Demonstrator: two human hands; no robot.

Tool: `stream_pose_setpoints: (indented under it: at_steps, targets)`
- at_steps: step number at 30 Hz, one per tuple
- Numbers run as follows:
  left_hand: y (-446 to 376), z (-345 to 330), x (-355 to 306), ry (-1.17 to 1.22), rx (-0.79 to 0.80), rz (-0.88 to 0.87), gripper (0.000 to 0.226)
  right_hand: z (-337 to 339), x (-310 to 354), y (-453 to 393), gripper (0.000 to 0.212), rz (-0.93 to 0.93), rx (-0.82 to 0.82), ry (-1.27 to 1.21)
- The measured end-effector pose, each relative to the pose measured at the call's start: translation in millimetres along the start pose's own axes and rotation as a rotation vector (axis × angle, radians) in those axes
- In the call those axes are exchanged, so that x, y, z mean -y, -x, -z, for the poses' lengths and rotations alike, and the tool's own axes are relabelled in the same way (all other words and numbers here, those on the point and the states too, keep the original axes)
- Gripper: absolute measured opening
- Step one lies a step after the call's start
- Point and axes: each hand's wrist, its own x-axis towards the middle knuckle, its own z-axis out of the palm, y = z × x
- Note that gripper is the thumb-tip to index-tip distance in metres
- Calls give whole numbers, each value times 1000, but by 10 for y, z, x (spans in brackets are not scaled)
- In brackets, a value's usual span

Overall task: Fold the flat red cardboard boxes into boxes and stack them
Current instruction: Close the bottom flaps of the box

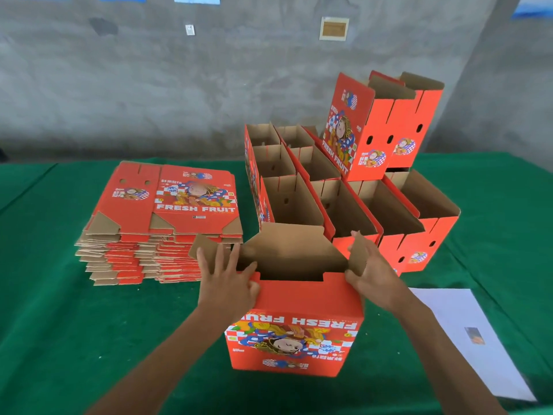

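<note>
Both hands (227,280) (371,274) press side flaps (359,253) of red box (296,333).

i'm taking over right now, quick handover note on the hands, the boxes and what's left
Left hand: fingers straight, pressing the left end flap of the box in front.
Right hand: pressing the right end flap inward.
That box stands printed side upside down, its upper end half folded and not closed.
Done: a group of folded boxes stands open-topped behind it on the green table, with two more stacked on top at the back right.
Left: finish this box, stack it, then work through the flat pile on the left, which is still many sheets thick.
</note>
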Motion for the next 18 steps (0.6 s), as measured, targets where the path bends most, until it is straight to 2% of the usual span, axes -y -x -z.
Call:
stream_pose_setpoints:
  at_steps: [2,5,8,12,16,18]
  targets:
    - [-21,2,-9,27,-2,22,63,-35,33,19,99,43,-40,100]
    - [-116,34,-39,44,-57,32,70,-62,118,18,99,151,13,176]
    - [-237,31,-36,20,-61,36,73,-144,108,44,80,251,47,207]
    - [-304,-26,-49,7,-101,70,72,-236,37,-2,55,214,14,139]
    - [-251,1,-45,105,-268,108,87,-303,20,-85,33,213,-28,103]
    - [-198,18,-92,239,-424,123,104,-271,15,-115,45,167,30,69]
